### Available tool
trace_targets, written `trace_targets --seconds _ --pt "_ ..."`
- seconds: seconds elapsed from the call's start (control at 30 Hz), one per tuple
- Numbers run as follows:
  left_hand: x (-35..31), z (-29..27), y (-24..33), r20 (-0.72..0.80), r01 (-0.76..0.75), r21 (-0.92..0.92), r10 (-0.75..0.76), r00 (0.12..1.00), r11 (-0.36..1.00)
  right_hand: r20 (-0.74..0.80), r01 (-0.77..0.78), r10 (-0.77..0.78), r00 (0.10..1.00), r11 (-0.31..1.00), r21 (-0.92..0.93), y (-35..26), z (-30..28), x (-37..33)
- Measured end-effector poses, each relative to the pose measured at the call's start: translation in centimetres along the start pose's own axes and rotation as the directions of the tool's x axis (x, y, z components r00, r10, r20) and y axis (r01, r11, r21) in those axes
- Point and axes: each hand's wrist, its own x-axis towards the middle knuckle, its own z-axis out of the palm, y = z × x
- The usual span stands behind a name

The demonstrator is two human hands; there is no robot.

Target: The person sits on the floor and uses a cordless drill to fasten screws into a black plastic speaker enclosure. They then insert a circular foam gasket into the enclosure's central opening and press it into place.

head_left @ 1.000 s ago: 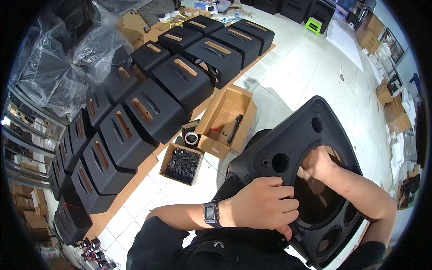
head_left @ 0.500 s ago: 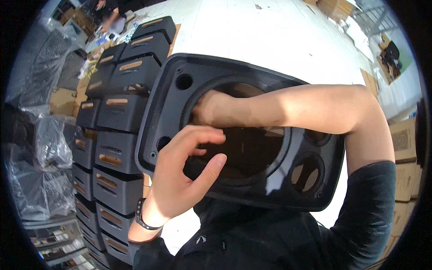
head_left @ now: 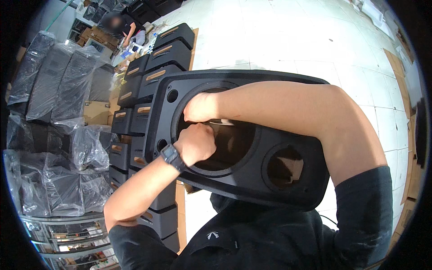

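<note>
A black speaker cabinet [head_left: 245, 182] lies in front of me with its open face up, showing one large round opening [head_left: 231, 148] and a smaller round hole [head_left: 284, 167] to the right. My right arm reaches across the cabinet, and my right hand [head_left: 201, 108] dips into the left part of the large opening. Just below it, my left hand [head_left: 196, 142] bends over the opening's near left rim, a dark watch on the wrist. The fingers of both hands are hidden inside, so whatever they touch there does not show.
Black cabinets with slotted openings [head_left: 171, 53] stand stacked along the left. Farther left are large boxes wrapped in clear plastic [head_left: 63, 85] and a metal rack [head_left: 67, 234]. Another person [head_left: 121, 28] is at the far left. Pale tiled floor [head_left: 292, 40] lies beyond the cabinet.
My left hand, open above the cabinet before, has turned over and gone down into the large opening. My right hand stays inside it. The whole view has shifted.
</note>
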Motion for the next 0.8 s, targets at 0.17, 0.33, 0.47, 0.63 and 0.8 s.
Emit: trace_targets --seconds 0.17,0.33,0.47,0.63,0.8 --pt "2.0 1.4 0.3 0.047 0.083 -0.13 -0.077 0.996 0.988 0.046 0.002 0.001 0.999 0.998 -0.065 0.6 2.2 1.5" --pt "4.1 2.3 -1.3 0.022 -0.031 -0.491 0.047 0.999 0.871 0.001 -0.04 0.04 0.999 0.999 0.007 1.1 2.3 1.1" --pt "4.1 0.7 0.6 0.199 0.24 -0.696 -0.14 0.97 0.676 0.045 -0.009 0.009 0.999 1.0 0.009 1.4 1.4 0.1" --pt "5.3 2.7 -0.1 0.291 0.318 -0.832 -0.13 0.948 0.454 0.0 -0.093 0.093 0.996 0.991 0.101 1.7 1.0 -1.8" --pt "4.8 3.3 0.0 0.242 0.284 -0.911 -0.171 0.955 0.299 0.135 -0.09 0.076 0.988 0.991 0.102 0.1 -1.4 -6.5"
